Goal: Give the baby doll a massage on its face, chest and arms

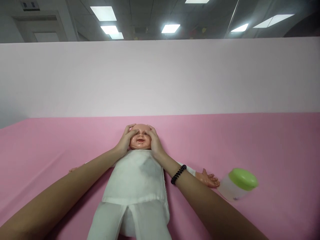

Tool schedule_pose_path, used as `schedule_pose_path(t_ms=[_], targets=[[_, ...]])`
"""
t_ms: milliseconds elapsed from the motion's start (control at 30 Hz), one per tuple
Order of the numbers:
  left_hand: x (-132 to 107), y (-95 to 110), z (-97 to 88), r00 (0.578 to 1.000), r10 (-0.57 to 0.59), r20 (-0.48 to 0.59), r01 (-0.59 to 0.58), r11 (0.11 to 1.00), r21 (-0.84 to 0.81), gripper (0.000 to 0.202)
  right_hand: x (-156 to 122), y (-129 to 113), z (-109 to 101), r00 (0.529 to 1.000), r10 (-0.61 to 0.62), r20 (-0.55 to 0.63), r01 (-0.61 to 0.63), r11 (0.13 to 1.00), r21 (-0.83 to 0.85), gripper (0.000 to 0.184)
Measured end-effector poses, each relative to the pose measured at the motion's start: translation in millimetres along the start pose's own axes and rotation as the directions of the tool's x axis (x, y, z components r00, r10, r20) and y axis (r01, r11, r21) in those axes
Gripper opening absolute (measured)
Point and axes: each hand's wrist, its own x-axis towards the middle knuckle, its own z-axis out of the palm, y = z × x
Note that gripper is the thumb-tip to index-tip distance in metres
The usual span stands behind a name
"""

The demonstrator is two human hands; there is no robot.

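Note:
A baby doll (137,180) in white clothes lies on its back on the pink surface (262,140), head away from me. My left hand (125,140) cups the left side of the doll's head (140,137), fingers curved over its temple and forehead. My right hand (154,141) cups the other side the same way, thumb near the doll's eye. A black bead bracelet (178,174) circles my right wrist. The doll's arm with its open plastic hand (208,179) stretches out to the right.
A translucent jar with a green lid (238,187) lies tilted on the pink surface at the right, just past the doll's hand. A pale pink wall (160,76) rises behind the surface.

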Motion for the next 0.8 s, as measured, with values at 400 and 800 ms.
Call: schedule_pose_path(t_ms=[400,800], targets=[[2.7,-3.0,-4.2,0.999,0.014,0.036,-0.015,1.0,0.012,0.05,-3.8,-2.3,-1.2,1.0,-0.029,-0.003,0.028,0.991,-0.128,0.058],[1.1,-3.6,-4.6,0.997,0.037,0.066,-0.037,0.999,-0.007,0.055,-7.1,-5.6,-0.6,1.0,0.014,-0.012,-0.015,1.0,-0.023,0.062]])
